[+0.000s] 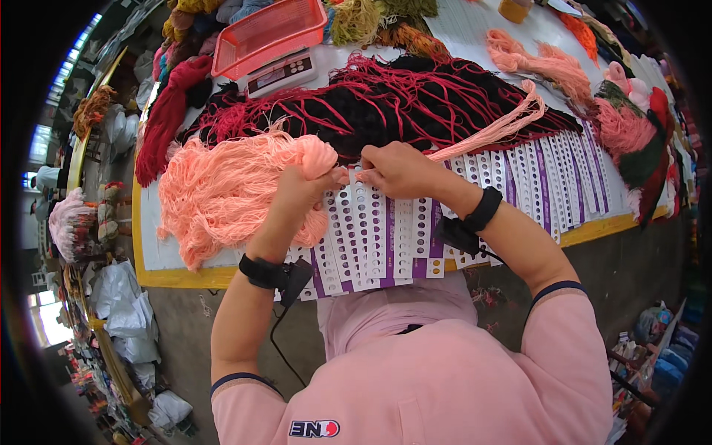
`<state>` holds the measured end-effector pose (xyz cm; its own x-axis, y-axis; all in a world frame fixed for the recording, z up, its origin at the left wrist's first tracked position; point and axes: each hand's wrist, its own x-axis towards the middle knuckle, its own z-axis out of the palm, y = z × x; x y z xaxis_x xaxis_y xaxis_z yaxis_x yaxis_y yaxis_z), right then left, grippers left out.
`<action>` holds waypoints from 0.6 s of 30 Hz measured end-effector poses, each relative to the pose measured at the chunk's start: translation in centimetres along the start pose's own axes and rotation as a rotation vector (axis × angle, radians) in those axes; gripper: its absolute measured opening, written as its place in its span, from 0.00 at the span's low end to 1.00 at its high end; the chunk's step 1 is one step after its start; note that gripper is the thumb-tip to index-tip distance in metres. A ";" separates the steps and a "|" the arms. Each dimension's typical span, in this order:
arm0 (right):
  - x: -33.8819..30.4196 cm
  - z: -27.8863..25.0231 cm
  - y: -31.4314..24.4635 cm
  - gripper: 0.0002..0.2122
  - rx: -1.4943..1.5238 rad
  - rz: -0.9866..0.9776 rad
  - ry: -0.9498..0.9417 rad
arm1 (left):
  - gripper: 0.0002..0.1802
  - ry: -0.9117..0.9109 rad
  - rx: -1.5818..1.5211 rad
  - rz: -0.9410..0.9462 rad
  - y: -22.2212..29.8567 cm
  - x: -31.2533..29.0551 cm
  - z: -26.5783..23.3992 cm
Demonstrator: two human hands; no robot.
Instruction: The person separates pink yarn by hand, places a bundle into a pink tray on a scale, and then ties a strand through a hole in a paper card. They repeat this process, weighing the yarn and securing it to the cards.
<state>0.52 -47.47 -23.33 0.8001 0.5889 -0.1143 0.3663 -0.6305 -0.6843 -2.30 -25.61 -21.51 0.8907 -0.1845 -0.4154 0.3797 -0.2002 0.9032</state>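
Observation:
My left hand (302, 191) is closed around the gathered end of a big peach yarn skein (226, 185), whose loose strands spread over the table to the left. Close beside it, my right hand (399, 170) is closed in a pinch on a thin bundle of peach yarn (493, 132), which trails out to the upper right. The two hands almost meet; what lies between their fingertips is too small to make out. Beneath them lie long white and purple cards with rows of holes (361, 237), overlapping side by side.
A long heap of black and crimson yarn (386, 104) crosses the table behind my hands. Farther back are a red plastic basket (271, 37) and a small digital scale (285, 72). More yarn skeins (538, 63) lie right. The table's yellow edge (185, 277) runs near my body.

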 end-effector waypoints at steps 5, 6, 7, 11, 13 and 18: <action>-0.3 0.4 -0.1 0.12 -0.061 -0.035 0.042 | 0.07 -0.083 -0.231 -0.080 0.4 0.0 0.1; -0.5 0.5 0.1 0.12 -0.060 -0.030 0.044 | 0.06 -0.144 -0.417 -0.178 0.7 0.0 0.0; -0.5 0.5 0.1 0.12 -0.062 -0.039 0.040 | 0.06 -0.143 -0.416 -0.177 0.5 0.0 -0.4; -0.8 0.7 -0.1 0.10 -0.111 -0.049 0.056 | 0.08 -0.166 -0.562 -0.216 0.3 0.1 -0.2; -0.8 0.7 -0.2 0.10 -0.119 -0.047 0.060 | 0.08 -0.111 -0.542 -0.193 0.1 0.0 0.1; -0.9 0.8 -0.7 0.11 -0.134 -0.019 0.043 | 0.10 -0.374 -0.838 -0.111 -0.8 0.1 -0.3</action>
<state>-0.87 -47.18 -23.27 0.8111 0.5809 -0.0688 0.4396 -0.6829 -0.5835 -2.43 -25.16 -22.22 0.7554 -0.5336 -0.3802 0.6443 0.4998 0.5788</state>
